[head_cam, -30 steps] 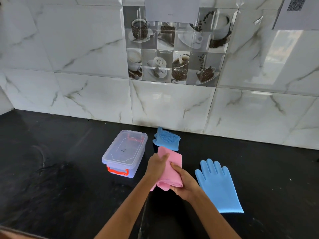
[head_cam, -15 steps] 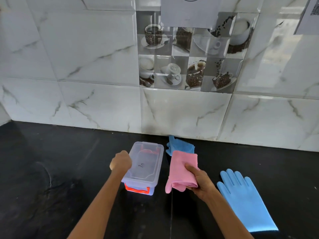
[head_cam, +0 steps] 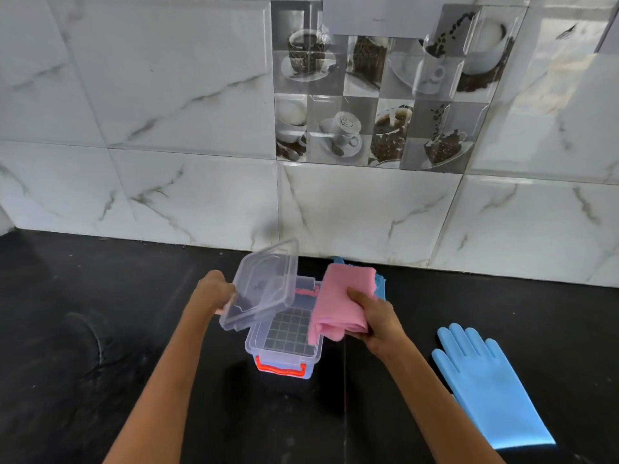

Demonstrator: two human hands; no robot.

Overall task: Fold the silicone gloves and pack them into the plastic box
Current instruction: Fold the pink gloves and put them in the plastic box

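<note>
A clear plastic box point(head_cam: 254, 346) with orange latches sits on the black counter in front of me, open, with a grid pattern on its floor. My left hand point(head_cam: 214, 293) holds the clear lid point(head_cam: 264, 286) tilted up above the box's left side. My right hand point(head_cam: 375, 319) grips a folded pink glove point(head_cam: 338, 296) just over the box's right rim. A flat blue glove point(head_cam: 485, 386) lies to the right, fingers pointing away from me. A folded blue glove point(head_cam: 380, 286) peeks out behind the pink one.
A white marble-tiled wall point(head_cam: 167, 128) with coffee-cup picture tiles rises right behind the box. The black counter point(head_cam: 83, 329) stretches left and right of the box.
My left hand has lifted the lid off the box and tilted it up. My right hand has carried the folded pink glove closer, over the box's right edge.
</note>
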